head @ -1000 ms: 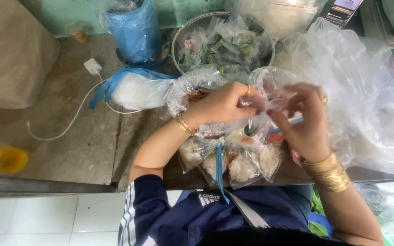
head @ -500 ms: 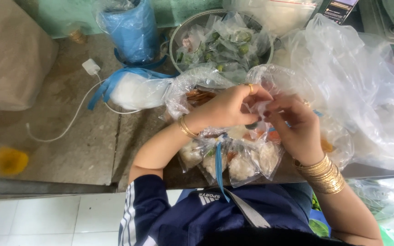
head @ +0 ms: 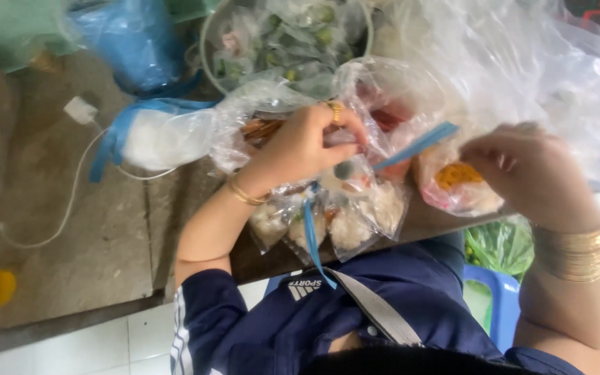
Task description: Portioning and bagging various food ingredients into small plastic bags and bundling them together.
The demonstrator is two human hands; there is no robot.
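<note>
My left hand [head: 307, 149], with a ring and a thin bracelet, pinches the gathered neck of a clear plastic bag [head: 376, 104] that has red and orange food inside. From that neck a blue plastic strip [head: 418, 142] stretches right to my right hand [head: 522, 173], which wears several gold bangles and is closed on the strip's end. Below my left hand hangs a cluster of small clear food bags [head: 355, 222] tied with another blue strip [head: 310, 239]. A bag with yellow and white food [head: 456, 184] lies beside my right hand.
A metal bowl [head: 206, 48] of small packed bags stands at the back. A blue plastic bag [head: 133, 42], a white-filled bag with blue tie [head: 168, 135], a white charger with cable [head: 81, 111], big crumpled clear plastic [head: 536, 62], a blue stool [head: 501, 302].
My right hand has drawn away to the right, pulling the blue strip taut from the bag's neck. My left hand keeps its pinch on the neck.
</note>
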